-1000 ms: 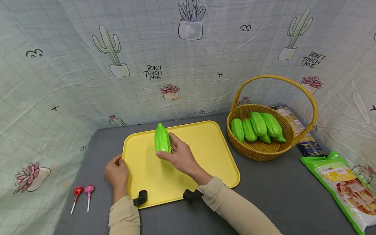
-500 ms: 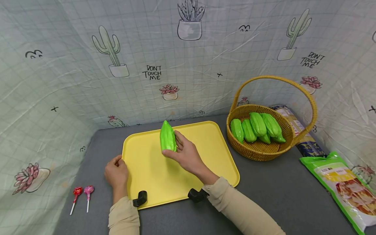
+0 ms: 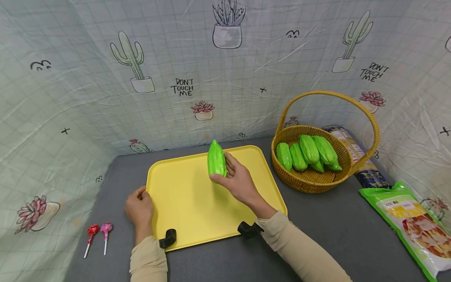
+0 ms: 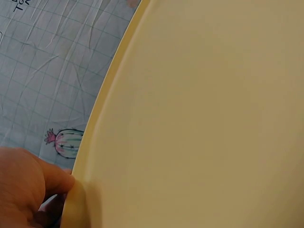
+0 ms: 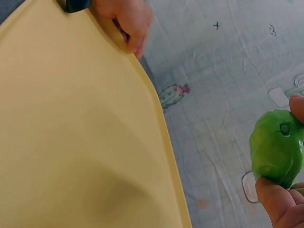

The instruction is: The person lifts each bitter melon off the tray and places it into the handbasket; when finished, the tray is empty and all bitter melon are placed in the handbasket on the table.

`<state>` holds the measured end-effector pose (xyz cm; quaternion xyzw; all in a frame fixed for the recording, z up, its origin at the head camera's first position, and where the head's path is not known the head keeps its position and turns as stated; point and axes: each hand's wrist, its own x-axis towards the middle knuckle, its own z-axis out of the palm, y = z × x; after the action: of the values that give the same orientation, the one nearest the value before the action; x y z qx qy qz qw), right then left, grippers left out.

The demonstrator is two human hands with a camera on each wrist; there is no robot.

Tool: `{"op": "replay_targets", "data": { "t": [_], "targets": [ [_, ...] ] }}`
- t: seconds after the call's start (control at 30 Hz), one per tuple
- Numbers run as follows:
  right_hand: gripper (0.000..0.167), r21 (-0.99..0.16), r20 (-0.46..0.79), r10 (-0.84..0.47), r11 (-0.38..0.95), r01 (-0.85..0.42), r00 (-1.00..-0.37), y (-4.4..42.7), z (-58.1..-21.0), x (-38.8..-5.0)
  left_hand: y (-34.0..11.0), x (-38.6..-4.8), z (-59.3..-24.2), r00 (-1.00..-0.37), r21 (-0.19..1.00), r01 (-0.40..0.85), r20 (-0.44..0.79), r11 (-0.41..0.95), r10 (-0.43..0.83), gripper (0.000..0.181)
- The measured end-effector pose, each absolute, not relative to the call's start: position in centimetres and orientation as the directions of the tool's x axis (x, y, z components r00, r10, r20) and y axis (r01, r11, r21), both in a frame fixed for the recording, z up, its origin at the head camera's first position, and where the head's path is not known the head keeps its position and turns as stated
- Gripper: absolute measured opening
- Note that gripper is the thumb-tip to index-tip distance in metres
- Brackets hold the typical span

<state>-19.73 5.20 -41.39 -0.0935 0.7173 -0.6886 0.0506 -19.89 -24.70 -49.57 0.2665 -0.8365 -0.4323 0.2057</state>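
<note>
My right hand (image 3: 241, 184) grips a bright green ridged vegetable (image 3: 216, 158) with a pointed tip, tip pointing up and away, above the yellow tray (image 3: 186, 196). In the right wrist view the blunt end of the vegetable (image 5: 274, 147) faces the camera, with a small round dimple; part of it lies past the frame's edge. My left hand (image 3: 139, 205) pinches the left rim of the tray. The left wrist view shows curled fingers (image 4: 57, 183) on that rim, partly cut off.
Right of the tray stands a wicker basket (image 3: 306, 186) with a tall handle, holding several similar green vegetables (image 3: 310, 149). Behind it lies a blue and gold packet (image 3: 368, 170); a green snack bag (image 3: 412, 223) is farther right. Two lollipops (image 3: 92, 231) lie at left.
My right hand has moved to the right and slightly away with the green vegetable, still above the tray. The left hand stays at the tray's rim.
</note>
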Motion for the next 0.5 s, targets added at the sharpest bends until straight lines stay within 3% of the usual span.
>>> {"op": "replay_targets", "data": {
  "t": [0.5],
  "targets": [
    [0.093,-0.992,0.068,-0.144,0.095,-0.082,-0.987,9.6,-41.7,-20.2,-24.6,-19.9,-49.5,-0.773,0.834,-0.283,0.094,0.474,-0.628,0.036]
  ]
}}
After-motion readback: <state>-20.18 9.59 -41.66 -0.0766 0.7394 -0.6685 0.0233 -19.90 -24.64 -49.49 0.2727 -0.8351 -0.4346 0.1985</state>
